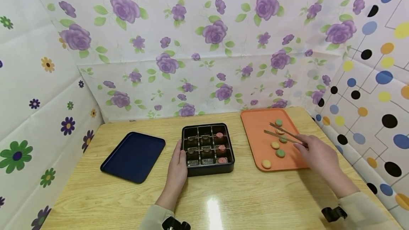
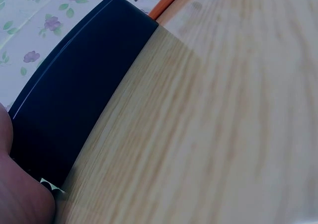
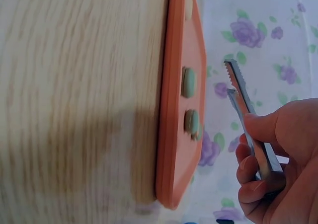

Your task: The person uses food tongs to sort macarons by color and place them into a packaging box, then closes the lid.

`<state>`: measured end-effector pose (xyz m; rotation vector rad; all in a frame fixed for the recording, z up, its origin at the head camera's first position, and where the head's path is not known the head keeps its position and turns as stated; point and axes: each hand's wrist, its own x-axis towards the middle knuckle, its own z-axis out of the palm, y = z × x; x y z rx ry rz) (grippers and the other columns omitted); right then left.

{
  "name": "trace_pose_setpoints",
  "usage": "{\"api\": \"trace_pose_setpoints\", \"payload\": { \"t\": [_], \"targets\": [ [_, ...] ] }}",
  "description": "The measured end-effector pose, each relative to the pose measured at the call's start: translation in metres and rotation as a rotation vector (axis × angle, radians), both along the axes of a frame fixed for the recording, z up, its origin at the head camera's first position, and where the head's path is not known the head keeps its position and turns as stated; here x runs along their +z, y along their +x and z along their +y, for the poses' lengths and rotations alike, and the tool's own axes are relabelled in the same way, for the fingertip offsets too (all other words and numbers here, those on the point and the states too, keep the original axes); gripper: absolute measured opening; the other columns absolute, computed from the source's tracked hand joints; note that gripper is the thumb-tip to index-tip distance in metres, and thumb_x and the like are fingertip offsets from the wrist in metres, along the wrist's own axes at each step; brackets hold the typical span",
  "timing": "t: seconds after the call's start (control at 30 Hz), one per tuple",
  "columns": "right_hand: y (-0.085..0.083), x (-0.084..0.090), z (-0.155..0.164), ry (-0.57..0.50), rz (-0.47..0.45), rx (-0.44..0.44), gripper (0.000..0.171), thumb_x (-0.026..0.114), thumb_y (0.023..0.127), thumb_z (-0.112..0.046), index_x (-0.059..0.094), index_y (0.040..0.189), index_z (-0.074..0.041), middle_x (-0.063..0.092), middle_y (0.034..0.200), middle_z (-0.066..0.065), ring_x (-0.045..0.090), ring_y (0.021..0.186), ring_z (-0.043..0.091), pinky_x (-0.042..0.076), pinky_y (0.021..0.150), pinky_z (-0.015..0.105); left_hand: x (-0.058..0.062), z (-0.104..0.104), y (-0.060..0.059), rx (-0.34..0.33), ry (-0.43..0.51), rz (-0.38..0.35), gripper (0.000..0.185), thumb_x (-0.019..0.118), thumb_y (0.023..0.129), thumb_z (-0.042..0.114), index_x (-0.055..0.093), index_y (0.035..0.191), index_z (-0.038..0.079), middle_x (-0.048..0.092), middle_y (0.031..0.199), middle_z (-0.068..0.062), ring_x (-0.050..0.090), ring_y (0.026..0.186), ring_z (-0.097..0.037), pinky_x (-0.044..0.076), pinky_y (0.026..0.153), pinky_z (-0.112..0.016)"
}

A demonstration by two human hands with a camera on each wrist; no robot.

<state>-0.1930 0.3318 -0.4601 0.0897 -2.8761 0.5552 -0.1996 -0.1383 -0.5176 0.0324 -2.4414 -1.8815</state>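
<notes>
An orange tray (image 1: 254, 130) holds green, yellow and orange cookies (image 1: 280, 153); beside it, a navy tray (image 1: 134, 156).

We see bright, even light w/ glare on the table (image 1: 214, 205) near its front edge — wrist views soft, blurred toward edges, faint shadows.

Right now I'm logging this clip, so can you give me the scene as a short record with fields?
left hand: rests against the left side of the box
right hand: holds tongs over the orange tray
box: nine cells, three pink macarons in the right column
orange tray: six loose macarons, green and yellow
blue tray: left of the box
</notes>
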Motion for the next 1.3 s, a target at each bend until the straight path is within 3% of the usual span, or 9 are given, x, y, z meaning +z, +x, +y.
{"api": "trace_pose_setpoints", "payload": {
  "t": [0.13, 0.27, 0.4, 0.6, 0.77, 1.3],
  "targets": [
    [-0.001, -0.003, 0.008, 0.005, 0.005, -0.019, 0.042, 0.07, 0.112, -0.026, 0.069, 0.145, -0.001, 0.071, 0.113, 0.028, 0.052, 0.058, 0.02, 0.036, 0.047, 0.038, -0.001, 0.0, -0.001, -0.003, 0.0, 0.0, 0.057, 0.031, 0.125, 0.029, 0.017, 0.18, 0.019, 0.016, 0.184, -0.007, 0.016, 0.168, -0.036, 0.02, 0.132, -0.064],
    [-0.003, -0.006, 0.016, 0.016, -0.006, -0.04, 0.042, 0.071, 0.111, -0.027, 0.07, 0.145, -0.002, 0.072, 0.117, 0.03, 0.06, 0.064, 0.024, 0.038, 0.047, 0.038, -0.001, 0.001, -0.002, -0.002, 0.001, -0.004, 0.057, 0.031, 0.125, 0.028, 0.017, 0.18, 0.02, 0.016, 0.184, -0.007, 0.016, 0.168, -0.036, 0.02, 0.132, -0.064],
    [-0.006, -0.008, 0.024, 0.026, -0.009, -0.052, 0.042, 0.072, 0.111, -0.026, 0.07, 0.145, -0.001, 0.071, 0.123, 0.033, 0.07, 0.08, 0.039, 0.047, 0.051, 0.044, 0.0, 0.001, -0.001, 0.001, 0.003, -0.008, 0.057, 0.031, 0.124, 0.028, 0.018, 0.18, 0.02, 0.016, 0.184, -0.007, 0.016, 0.168, -0.036, 0.02, 0.132, -0.064],
    [-0.007, -0.011, 0.031, 0.045, -0.004, -0.072, 0.041, 0.073, 0.11, -0.025, 0.071, 0.142, 0.0, 0.07, 0.125, 0.035, 0.069, 0.102, 0.054, 0.056, 0.067, 0.062, -0.001, 0.0, 0.0, 0.001, -0.001, -0.017, 0.058, 0.031, 0.124, 0.03, 0.017, 0.18, 0.021, 0.016, 0.184, -0.007, 0.015, 0.168, -0.036, 0.019, 0.132, -0.064],
    [-0.007, -0.013, 0.035, 0.057, -0.023, -0.095, 0.042, 0.071, 0.11, -0.025, 0.07, 0.142, 0.002, 0.07, 0.126, 0.035, 0.068, 0.107, 0.056, 0.055, 0.072, 0.067, -0.002, -0.001, 0.0, 0.0, -0.009, -0.01, 0.058, 0.031, 0.124, 0.032, 0.017, 0.18, 0.021, 0.016, 0.184, -0.007, 0.015, 0.168, -0.037, 0.019, 0.132, -0.064],
    [-0.01, -0.016, 0.044, 0.056, -0.063, -0.101, 0.042, 0.068, 0.112, -0.027, 0.07, 0.143, 0.002, 0.07, 0.128, 0.035, 0.069, 0.106, 0.056, 0.056, 0.07, 0.065, -0.004, -0.002, -0.002, -0.008, 0.001, 0.003, 0.058, 0.031, 0.124, 0.031, 0.016, 0.18, 0.019, 0.016, 0.184, -0.007, 0.014, 0.168, -0.036, 0.019, 0.132, -0.064]
  ]
}}
